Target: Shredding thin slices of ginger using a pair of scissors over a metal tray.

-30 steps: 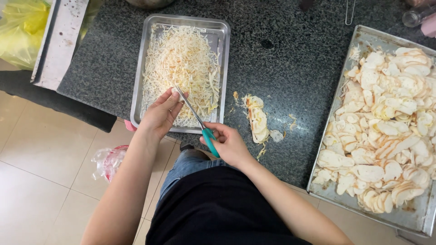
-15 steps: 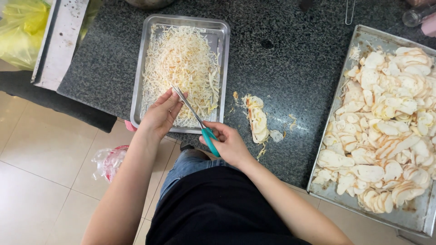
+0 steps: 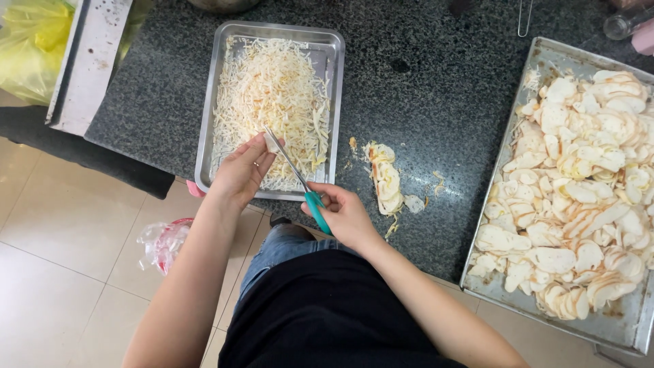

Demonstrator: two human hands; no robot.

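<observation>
The small tray (image 3: 218, 102), full of pale shreds (image 3: 269, 95), sits on the dark speckled bench (image 3: 422, 109). At its near edge the left hand (image 3: 240, 174) pinches a pale slice (image 3: 272, 143), fingers together on it. Just right of the tray, the right hand (image 3: 344, 212) is clamped on green-handled scissors (image 3: 300, 180), blades reaching over the tray to the slice. A few slices (image 3: 386, 178) lie right of the tray; a big tray (image 3: 545, 54) of slices is well right. Tiled floor (image 3: 61, 272) lies below the tray.

We see a small tray (image 3: 335, 102) of shreds (image 3: 272, 95) on the counter (image 3: 436, 123), left of a slice pile (image 3: 385, 178). Far right lies a big tray (image 3: 538, 54) holding slices (image 3: 579, 191). Over the small tray's near edge, the left hand (image 3: 242, 174) sits left of scissors (image 3: 300, 180) in the right hand (image 3: 344, 215).
</observation>
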